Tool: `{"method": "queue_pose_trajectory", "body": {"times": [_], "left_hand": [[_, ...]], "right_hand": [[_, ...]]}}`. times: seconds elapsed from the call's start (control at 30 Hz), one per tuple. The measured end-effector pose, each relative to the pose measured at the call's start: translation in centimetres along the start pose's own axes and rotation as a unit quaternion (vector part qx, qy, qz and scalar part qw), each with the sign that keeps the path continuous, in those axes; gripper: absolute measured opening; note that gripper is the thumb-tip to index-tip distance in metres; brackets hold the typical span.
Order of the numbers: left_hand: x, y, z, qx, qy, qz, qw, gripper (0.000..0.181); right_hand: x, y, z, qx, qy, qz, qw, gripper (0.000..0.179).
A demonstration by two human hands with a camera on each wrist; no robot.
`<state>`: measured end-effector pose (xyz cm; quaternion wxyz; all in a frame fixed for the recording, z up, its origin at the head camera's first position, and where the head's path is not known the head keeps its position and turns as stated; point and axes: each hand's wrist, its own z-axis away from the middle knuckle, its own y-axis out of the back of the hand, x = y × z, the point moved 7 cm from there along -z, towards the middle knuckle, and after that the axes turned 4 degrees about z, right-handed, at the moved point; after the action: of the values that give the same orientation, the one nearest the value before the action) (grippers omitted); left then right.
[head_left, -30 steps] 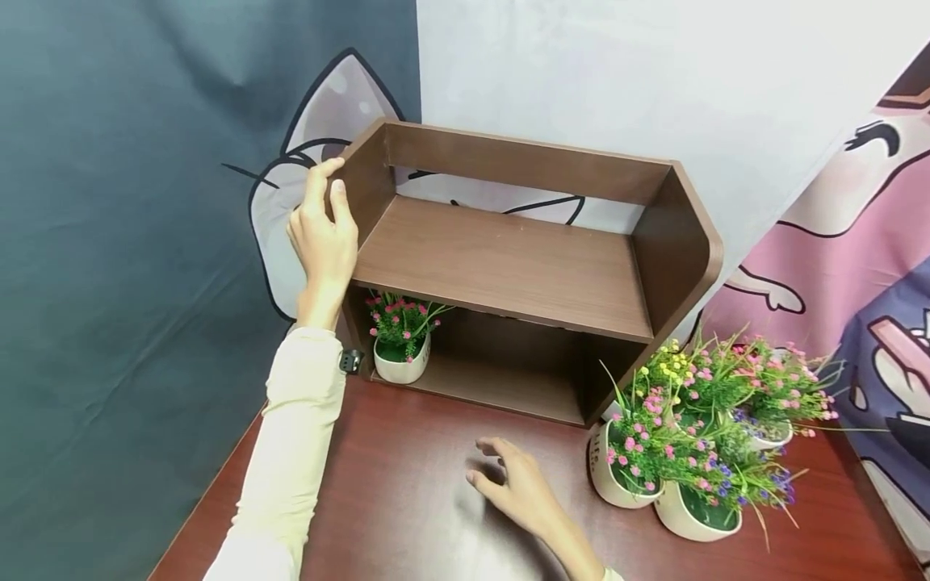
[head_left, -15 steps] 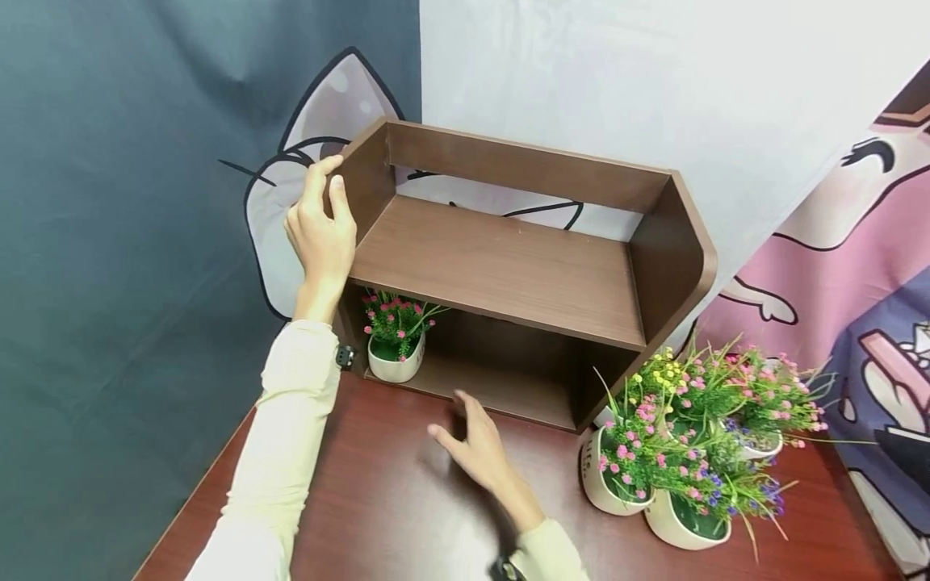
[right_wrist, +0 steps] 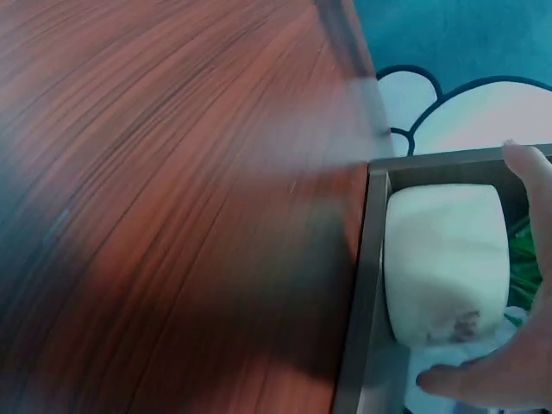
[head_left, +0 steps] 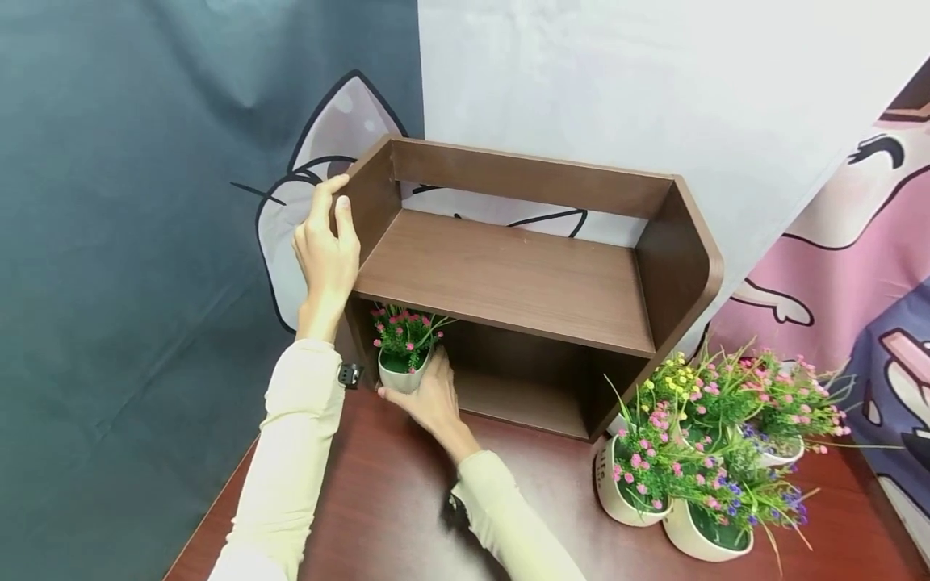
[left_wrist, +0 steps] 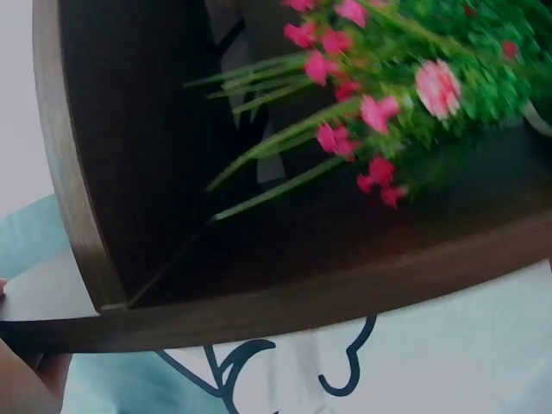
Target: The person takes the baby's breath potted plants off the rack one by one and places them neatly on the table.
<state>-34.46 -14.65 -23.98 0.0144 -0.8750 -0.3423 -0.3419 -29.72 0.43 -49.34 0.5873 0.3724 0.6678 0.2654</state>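
Note:
A two-tier brown wooden shelf (head_left: 501, 258) stands on the table. My left hand (head_left: 327, 250) holds the upper edge of its left side panel, the thumb on the inner face and fingers outside. In the lower compartment's left corner sits a white flowerpot (head_left: 400, 378) with pink flowers (left_wrist: 438, 89). My right hand (head_left: 432, 395) reaches around this pot, thumb across its front and fingers along its right side. In the right wrist view the white pot (right_wrist: 444, 259) lies between thumb and fingers (right_wrist: 470, 379); how firmly they touch it is unclear.
Several potted plants with pink, yellow and blue flowers (head_left: 705, 468) stand close together right of the shelf. The reddish-brown table (head_left: 392, 492) extends in front. A dark curtain (head_left: 145, 242) hangs at left, a pale backdrop (head_left: 581, 81) behind.
My right hand has moved left and forward from above the table to the flowerpot in the lower compartment. The left hand keeps its place on the side panel.

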Motion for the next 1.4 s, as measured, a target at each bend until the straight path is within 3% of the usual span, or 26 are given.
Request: {"method": "queue_pose_trajectory", "body": {"times": [0.13,0.33,0.47,0.6,0.73,0.93,1.03,1.2,1.4], "left_hand": [[-0.2,0.4,-0.1,0.013,-0.001,0.008,0.9999,0.028],[0.2,-1.1,1.0,-0.003,-0.008,0.021,0.9997,0.027],[0.7,-2.0,1.0,-0.013,-0.018,0.031,0.9993,0.027],[0.8,-2.0,0.8,-0.017,-0.015,0.03,0.9993,0.027],[0.4,-1.2,0.3,-0.009,-0.008,0.024,0.9997,0.026],[-0.4,0.6,-0.6,0.011,-0.005,0.026,0.9996,0.027],[-0.7,1.0,-0.8,0.014,-0.004,0.027,0.9995,0.027],[-0.9,1.2,-0.9,0.021,-0.004,0.025,0.9994,0.027],[-1.0,1.0,-1.0,0.02,-0.018,0.027,0.9993,0.028]], "right_hand": [[-0.5,-1.6,-0.8,0.007,-0.024,-0.005,0.9997,0.124],[1.5,-1.5,-0.5,0.081,-0.045,-0.005,0.9957,0.118],[2.2,-0.8,-0.4,0.108,-0.027,-0.007,0.9938,0.105],[2.3,0.0,0.5,0.094,-0.007,-0.033,0.995,0.1],[2.1,0.7,2.3,0.07,0.0,-0.06,0.9957,0.102],[0.7,2.8,5.5,0.083,0.068,-0.096,0.9895,0.097],[0.7,3.8,7.4,0.079,0.08,-0.11,0.9875,0.096],[1.9,5.8,11.0,0.039,0.064,-0.106,0.9916,0.092],[5.9,8.4,14.8,0.001,0.01,-0.054,0.9985,0.083]]}}
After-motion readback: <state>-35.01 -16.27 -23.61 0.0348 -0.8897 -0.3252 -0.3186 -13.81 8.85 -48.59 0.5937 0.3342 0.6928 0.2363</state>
